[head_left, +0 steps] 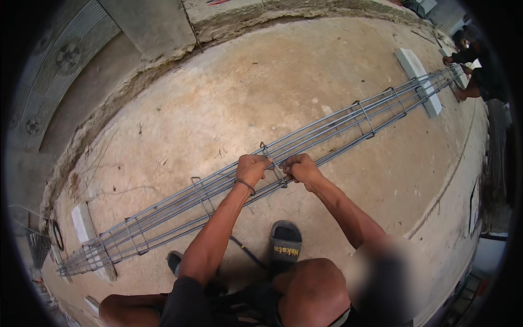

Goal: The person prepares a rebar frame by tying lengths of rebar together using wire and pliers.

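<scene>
A long cage of steel reinforcing bars [346, 149] runs from the lower left to the upper right, its bars held by square stirrups. Both my hands are at its middle, one on each side of a stirrup [277, 170]. My left hand [254, 170], a dark band at its wrist, has its fingers closed against the upper bars. My right hand [301, 170] is pinched closed just right of the stirrup. Whatever the fingertips hold is too small to make out. A dark thin rod with a yellow band [248, 252] lies near my feet, below the cage.
The cage rests on a pale block [83, 223] at left and another [409, 64] at right. A co-worker [479, 68] crouches at the far right end, hands on the bars. My sandalled foot [286, 240] is close below. A rough concrete ledge [229, 24] borders the back.
</scene>
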`<move>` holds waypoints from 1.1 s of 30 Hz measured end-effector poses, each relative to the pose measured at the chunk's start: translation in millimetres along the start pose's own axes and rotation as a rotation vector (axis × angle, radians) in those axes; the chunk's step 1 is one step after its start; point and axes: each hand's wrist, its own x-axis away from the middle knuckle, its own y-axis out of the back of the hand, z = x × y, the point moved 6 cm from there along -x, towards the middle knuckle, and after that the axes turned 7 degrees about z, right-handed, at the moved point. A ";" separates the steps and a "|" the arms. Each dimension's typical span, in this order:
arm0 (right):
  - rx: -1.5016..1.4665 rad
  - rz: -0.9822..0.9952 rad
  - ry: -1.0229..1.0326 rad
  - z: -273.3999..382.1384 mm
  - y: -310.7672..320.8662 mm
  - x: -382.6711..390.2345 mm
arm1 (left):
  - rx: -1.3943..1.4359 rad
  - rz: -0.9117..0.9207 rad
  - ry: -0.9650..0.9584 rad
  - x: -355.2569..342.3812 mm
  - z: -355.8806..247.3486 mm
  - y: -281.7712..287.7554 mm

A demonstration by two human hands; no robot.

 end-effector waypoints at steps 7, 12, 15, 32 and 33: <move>-0.066 -0.053 0.020 3.3 -6.8 -4.3 | -0.083 -0.267 -0.109 11.0 -6.0 1.2; 0.128 0.015 0.061 16.8 -3.0 -8.8 | -0.435 -0.650 -0.320 26.5 -7.9 -9.9; 0.533 0.150 0.131 39.8 -9.1 2.2 | -0.402 -0.685 -0.371 31.3 -0.9 -6.3; 1.835 0.336 1.236 154.1 -69.0 -1.6 | -0.502 -0.639 -0.855 45.3 -20.1 -19.4; 1.909 0.382 1.199 154.5 -74.5 -7.0 | -0.505 -0.640 -0.853 45.5 -18.4 -17.7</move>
